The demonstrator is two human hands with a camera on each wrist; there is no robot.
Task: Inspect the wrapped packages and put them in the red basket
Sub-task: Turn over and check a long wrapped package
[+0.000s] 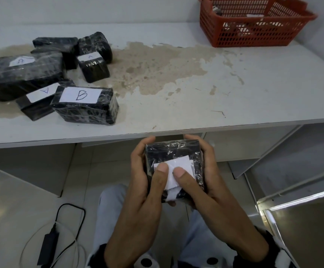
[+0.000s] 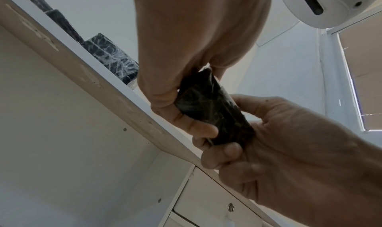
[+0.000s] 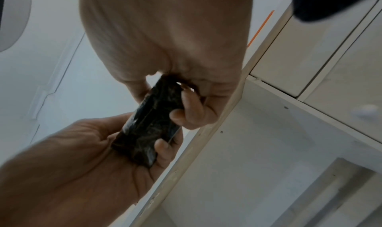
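Observation:
Below the table's front edge, both hands hold a small black package (image 1: 173, 151) wrapped in clear film. My left hand (image 1: 141, 182) grips its left side and my right hand (image 1: 211, 182) its right side. Both thumbs press on its white paper label (image 1: 182, 163). From underneath, the package (image 2: 212, 113) shows in the left wrist view, with the fingers of the left hand (image 2: 196, 51) and the right hand (image 2: 289, 149) curled round it. The same package (image 3: 148, 132) also shows in the right wrist view. The red basket (image 1: 254, 35) stands at the table's far right and holds a few items.
Several black wrapped packages lie at the table's left, among them one marked B (image 1: 83, 105) and a large one (image 1: 21, 74). The white table (image 1: 254, 84) has a brown stain across its middle. A charger with cable (image 1: 48, 244) lies on the floor.

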